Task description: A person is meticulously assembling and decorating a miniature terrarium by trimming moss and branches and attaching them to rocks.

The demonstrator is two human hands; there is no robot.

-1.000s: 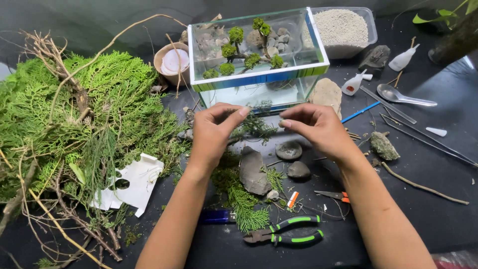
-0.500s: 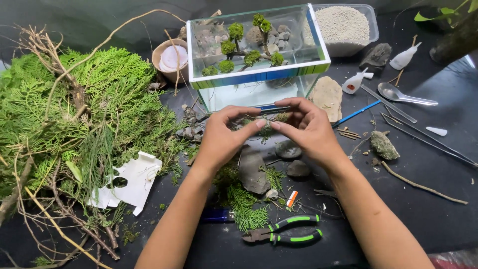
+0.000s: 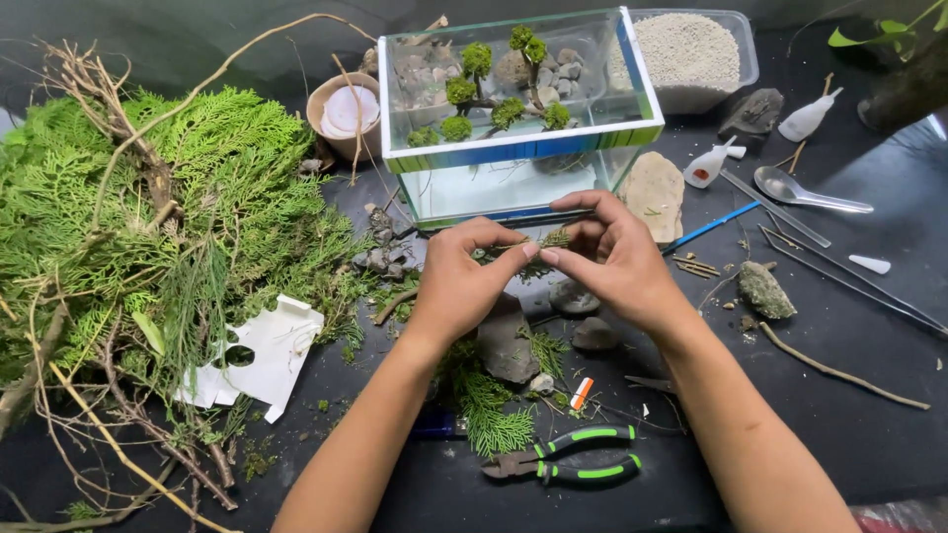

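Hands: both meet low in front of the glass tank, fingertips almost touching.
Left hand: left hand pinches one end of a small mossy twig between thumb and forefinger, other fingers curled under.
Right hand: right hand grips the twig's other end, thumb below, fingers arched over the top.
Twig: held level, just above the dark table, right at the foot of the tank's front pane.
Tank: rectangular, blue-edged, with tiny green-topped trees and grey stones inside.
Behind the tank: tub of pale gravel to the right, little round cup to the left.
Left of the hands: big heap of green cuttings and bare roots, a torn white card at its edge.
Under the wrists: flat dark stones and fern-like sprigs.
Near edge: green-handled pliers lying flat, jaws pointing left.
Right side: metal spoon, long tweezers, a blue stick, two small white bottles, a greenish rock, all well apart from the hands.
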